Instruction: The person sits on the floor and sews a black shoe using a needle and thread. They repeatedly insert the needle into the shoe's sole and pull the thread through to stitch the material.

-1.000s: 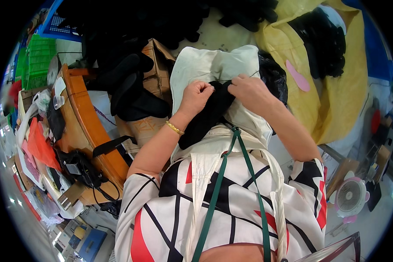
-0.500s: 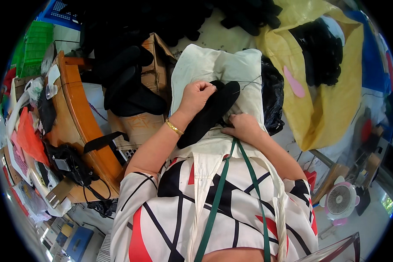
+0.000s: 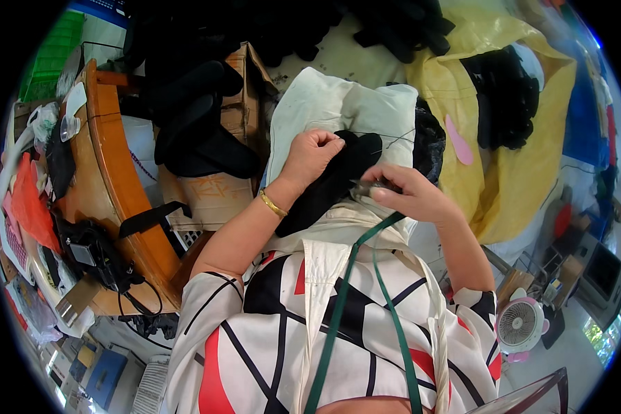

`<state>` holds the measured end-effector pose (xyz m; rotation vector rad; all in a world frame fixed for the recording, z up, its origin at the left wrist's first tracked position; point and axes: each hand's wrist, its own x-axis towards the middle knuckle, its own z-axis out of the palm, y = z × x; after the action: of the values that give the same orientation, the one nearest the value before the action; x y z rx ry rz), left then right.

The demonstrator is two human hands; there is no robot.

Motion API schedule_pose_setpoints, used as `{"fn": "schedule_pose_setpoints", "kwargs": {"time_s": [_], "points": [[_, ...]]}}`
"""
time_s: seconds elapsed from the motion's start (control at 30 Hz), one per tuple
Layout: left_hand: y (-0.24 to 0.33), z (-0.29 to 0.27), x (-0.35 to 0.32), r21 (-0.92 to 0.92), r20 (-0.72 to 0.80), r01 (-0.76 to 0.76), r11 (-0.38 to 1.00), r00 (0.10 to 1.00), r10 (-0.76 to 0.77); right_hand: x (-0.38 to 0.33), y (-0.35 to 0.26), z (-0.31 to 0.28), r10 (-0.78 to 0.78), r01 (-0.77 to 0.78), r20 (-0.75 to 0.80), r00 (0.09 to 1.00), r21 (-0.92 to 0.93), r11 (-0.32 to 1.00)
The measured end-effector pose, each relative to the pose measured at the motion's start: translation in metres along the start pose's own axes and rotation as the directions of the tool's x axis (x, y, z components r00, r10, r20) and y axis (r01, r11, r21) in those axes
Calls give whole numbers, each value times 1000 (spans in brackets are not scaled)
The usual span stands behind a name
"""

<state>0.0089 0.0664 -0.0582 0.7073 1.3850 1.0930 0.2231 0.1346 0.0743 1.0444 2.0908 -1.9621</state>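
Observation:
A black, soft, slipper-like piece [image 3: 328,181] with a rounded end lies slantwise over my lap, on the pale apron cloth [image 3: 300,96]. My left hand [image 3: 312,157] is closed in a pinch at its upper left edge. A dark thread [image 3: 399,138] stretches from near the rounded end to the right. My right hand [image 3: 410,193] is closed around small metal thread snips [image 3: 359,183], mostly hidden by the fingers. Their tip points at the piece's right side. A green ribbon [image 3: 376,228] runs from my neck to this hand.
More black slipper-like pieces [image 3: 210,138] lie on a cardboard box [image 3: 214,200] to the left, beside a wooden table [image 3: 117,186]. To the right stand a black plastic bag [image 3: 431,148] and a yellow sack [image 3: 490,207] with black pieces inside. A small fan [image 3: 521,324] is at lower right.
My right hand has risen from the lap with the snips and turned toward the black piece, drawing the green ribbon up with it. The left hand keeps its pinch.

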Motion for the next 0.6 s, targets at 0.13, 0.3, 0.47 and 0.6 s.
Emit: {"fn": "schedule_pose_setpoints", "kwargs": {"time_s": [0.13,0.3,0.47,0.6], "points": [[9,0,-3,-11,-27,-10,1000,1000,10,20,-21,14,-180,109,-166,969,-367,924],[6,-3,-3,91,-49,-25,996,998,29,42,-22,15,-87,-131,-230,969,-782,609],[9,-2,-4,135,-64,-39,990,997,48,52,-21,18,-14,-180,-218,976,-843,507],[4,-2,-3,133,-71,-42,990,996,51,57,-20,17,1,-187,-213,977,-854,485]]}}
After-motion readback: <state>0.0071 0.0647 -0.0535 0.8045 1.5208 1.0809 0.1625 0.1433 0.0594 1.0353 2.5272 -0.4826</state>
